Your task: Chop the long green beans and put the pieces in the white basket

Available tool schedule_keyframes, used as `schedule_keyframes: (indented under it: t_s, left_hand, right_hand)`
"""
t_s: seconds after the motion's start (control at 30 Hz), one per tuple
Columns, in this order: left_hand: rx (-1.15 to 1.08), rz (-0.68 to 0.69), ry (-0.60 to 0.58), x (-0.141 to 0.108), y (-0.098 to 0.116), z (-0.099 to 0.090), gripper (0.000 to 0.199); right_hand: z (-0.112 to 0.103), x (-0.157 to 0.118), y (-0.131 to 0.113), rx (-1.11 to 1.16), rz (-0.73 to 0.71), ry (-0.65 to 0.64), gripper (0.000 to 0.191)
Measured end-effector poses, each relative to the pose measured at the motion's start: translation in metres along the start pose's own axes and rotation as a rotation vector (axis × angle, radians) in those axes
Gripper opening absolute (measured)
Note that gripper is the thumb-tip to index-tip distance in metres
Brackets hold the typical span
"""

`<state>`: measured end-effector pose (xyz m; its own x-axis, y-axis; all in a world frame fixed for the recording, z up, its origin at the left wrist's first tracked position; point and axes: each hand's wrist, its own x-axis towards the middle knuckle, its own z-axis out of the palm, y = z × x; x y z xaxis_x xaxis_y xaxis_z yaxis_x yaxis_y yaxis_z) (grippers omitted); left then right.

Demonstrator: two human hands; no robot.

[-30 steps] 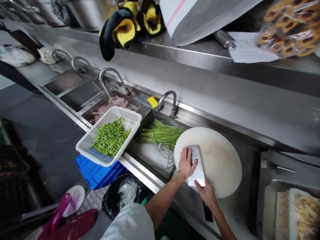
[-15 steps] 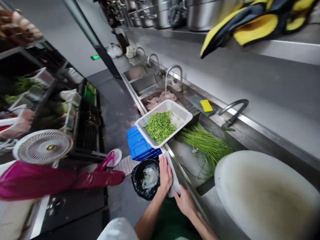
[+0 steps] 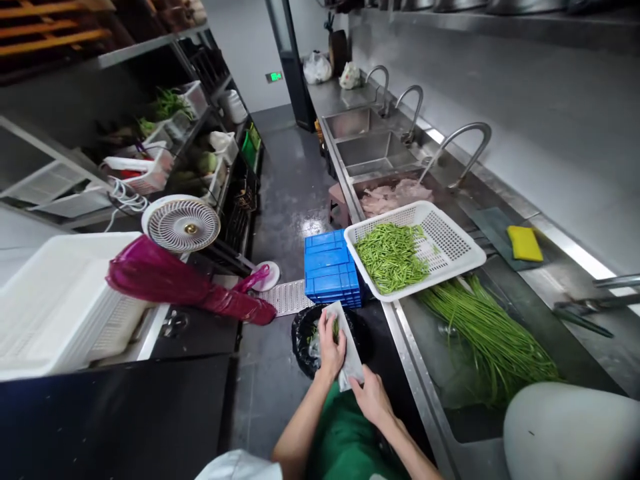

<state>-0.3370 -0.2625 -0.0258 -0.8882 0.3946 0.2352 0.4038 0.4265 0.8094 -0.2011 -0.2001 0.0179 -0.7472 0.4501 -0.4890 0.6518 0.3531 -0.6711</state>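
Note:
A flat, stiff pale-grey rectangle that looks like a cleaver blade (image 3: 352, 355) is between my hands, slanted over the black-lined bin. My right hand (image 3: 374, 400) grips its lower end, thumb on top; any handle is hidden. My left hand (image 3: 331, 348) lies along its left edge with fingers slightly bent and apart, and green bits show by the fingertips. The bin (image 3: 301, 340) holds clear plastic and green scraps. Ahead, a white basket (image 3: 453, 243) with chopped green stalks (image 3: 390, 257) rests on the sink rim. Long green stalks (image 3: 493, 333) lie in the nearest sink.
Blue crates (image 3: 330, 267) stand on the floor beyond the bin. Pale meat (image 3: 395, 197) lies in another sink under a running faucet (image 3: 463, 133). A yellow sponge (image 3: 524, 243), a round white board (image 3: 570, 433), a fan (image 3: 181, 223) and a magenta bag (image 3: 170, 280) surround me.
My view has swung left and levelled, so scene contents appear shifted rightward. My left fingers have bent from lying flat on the blade to its left edge. The right hand keeps its grip.

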Motion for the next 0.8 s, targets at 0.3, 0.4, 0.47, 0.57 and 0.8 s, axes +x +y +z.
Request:
schedule_keyframes:
  t_s: [0.3,0.4,0.47,0.57,0.8]
  left_hand:
    - [-0.068,-0.064,0.062,0.026,-0.015,-0.005,0.030]
    - [-0.105,-0.108,0.164,0.036,-0.027,-0.016,0.029]
    - [-0.115,-0.159,0.286,0.044,-0.038,-0.030,0.028]
    - [-0.120,-0.215,0.433,0.055,-0.051,-0.056,0.030]
    - [-0.188,-0.107,0.141,0.037,-0.008,-0.050,0.025]
  right_hand:
    - [0.010,0.021,-0.023,-0.222,-0.003,-0.003,0.023]
    - [0.006,0.023,-0.031,-0.314,-0.006,-0.012,0.031]
    - [0.002,0.023,-0.036,-0.412,-0.013,-0.017,0.035]
    - [-0.005,0.026,-0.045,-0.453,0.017,-0.039,0.041]
    - [-0.012,0.042,-0.054,-0.207,0.045,-0.071,0.016]
